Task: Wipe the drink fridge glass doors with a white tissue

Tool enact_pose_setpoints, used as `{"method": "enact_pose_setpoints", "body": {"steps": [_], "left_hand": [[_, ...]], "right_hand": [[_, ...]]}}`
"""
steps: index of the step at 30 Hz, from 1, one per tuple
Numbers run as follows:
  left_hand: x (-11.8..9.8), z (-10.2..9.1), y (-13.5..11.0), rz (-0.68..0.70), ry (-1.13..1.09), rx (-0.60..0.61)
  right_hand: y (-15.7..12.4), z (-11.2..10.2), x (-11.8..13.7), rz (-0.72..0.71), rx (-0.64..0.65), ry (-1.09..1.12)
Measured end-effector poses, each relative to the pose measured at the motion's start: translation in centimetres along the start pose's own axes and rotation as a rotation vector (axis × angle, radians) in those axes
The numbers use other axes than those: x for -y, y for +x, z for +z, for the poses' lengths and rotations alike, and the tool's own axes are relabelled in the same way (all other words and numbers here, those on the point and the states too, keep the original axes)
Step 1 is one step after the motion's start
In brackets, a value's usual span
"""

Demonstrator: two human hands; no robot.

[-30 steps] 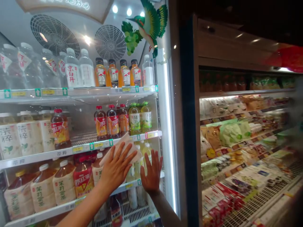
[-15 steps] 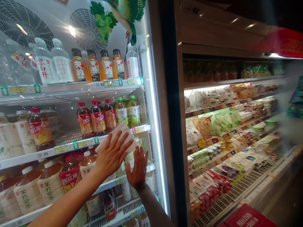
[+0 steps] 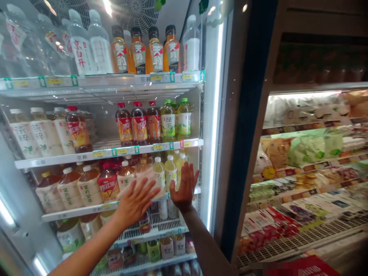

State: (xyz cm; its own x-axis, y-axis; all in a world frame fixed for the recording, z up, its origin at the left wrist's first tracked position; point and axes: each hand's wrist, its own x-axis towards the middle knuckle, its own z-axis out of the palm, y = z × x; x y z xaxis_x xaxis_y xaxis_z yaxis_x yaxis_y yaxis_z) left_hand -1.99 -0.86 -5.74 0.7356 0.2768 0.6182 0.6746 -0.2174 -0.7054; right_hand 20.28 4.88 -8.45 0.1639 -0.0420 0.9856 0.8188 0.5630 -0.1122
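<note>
My left hand lies spread over a thin white cloth, pressing it on the glass in front of a bottle shelf. The cloth's upper part shows past the fingertips, and the rest is under the palm. To its right, my right hand is raised with fingers up and thumb apart, holding nothing. It appears flat against the glass. Behind the hands stand pale yellow bottles and a red-labelled tea bottle. One small dark bottle sits on the shelf below, partly behind my left hand.
Shelves of drinks fill the cooler, with red-capped bottles and amber bottles higher up. A bright light strip and a dark frame bound it on the right. Beyond is an open chiller with packaged food.
My left hand and the cloth have slid down the glass, from the middle shelf edge to the row below. My right hand stays near the same spot. The view has shifted left and down.
</note>
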Motion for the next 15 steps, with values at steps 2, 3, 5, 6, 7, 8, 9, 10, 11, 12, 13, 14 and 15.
{"method": "enact_pose_setpoints", "body": {"steps": [2, 3, 5, 6, 7, 8, 9, 10, 11, 12, 13, 14, 15], "left_hand": [[-2.1, 0.4, -3.9, 0.047, -0.010, 0.014], [-2.5, 0.5, -5.2, 0.058, -0.012, 0.029], [-2.0, 0.7, -6.7, 0.057, -0.008, 0.052], [-1.3, 0.7, -6.9, 0.043, -0.003, 0.066], [-0.5, 0.8, -6.9, 0.021, 0.002, 0.079], [0.3, 0.9, -7.1, -0.007, 0.007, 0.090], [0.9, 1.1, -7.4, -0.031, 0.008, 0.098], [1.1, 1.2, -8.1, -0.047, 0.005, 0.100], [1.1, 1.3, -9.1, -0.051, -0.002, 0.097], [0.9, 1.3, -10.3, -0.046, -0.012, 0.090], [0.6, 1.2, -11.7, -0.031, -0.026, 0.081], [0.5, 1.1, -13.1, -0.014, -0.040, 0.073], [0.5, 0.9, -14.3, 0.000, -0.053, 0.070]], "right_hand": [[-0.1, 0.0, 0.0, 0.009, 0.016, -0.010], [-0.1, 0.0, 0.0, 0.007, 0.022, -0.016], [0.0, 0.0, 0.0, -0.003, 0.029, -0.027], [0.0, 0.0, 0.1, -0.002, 0.031, -0.031], [-0.1, 0.0, 0.2, 0.009, 0.036, -0.036], [-0.3, 0.0, 0.5, 0.032, 0.039, -0.041], [-0.6, 0.0, 1.0, 0.062, 0.044, -0.048], [-1.2, -0.1, 1.6, 0.091, 0.051, -0.050], [-1.9, -0.1, 2.5, 0.110, 0.061, -0.045], [-2.7, -0.2, 3.5, 0.118, 0.079, -0.031], [-3.7, -0.3, 4.6, 0.111, 0.107, -0.008], [-4.8, -0.4, 5.8, 0.094, 0.146, 0.022], [-6.0, -0.4, 7.1, 0.071, 0.186, 0.053]]}}
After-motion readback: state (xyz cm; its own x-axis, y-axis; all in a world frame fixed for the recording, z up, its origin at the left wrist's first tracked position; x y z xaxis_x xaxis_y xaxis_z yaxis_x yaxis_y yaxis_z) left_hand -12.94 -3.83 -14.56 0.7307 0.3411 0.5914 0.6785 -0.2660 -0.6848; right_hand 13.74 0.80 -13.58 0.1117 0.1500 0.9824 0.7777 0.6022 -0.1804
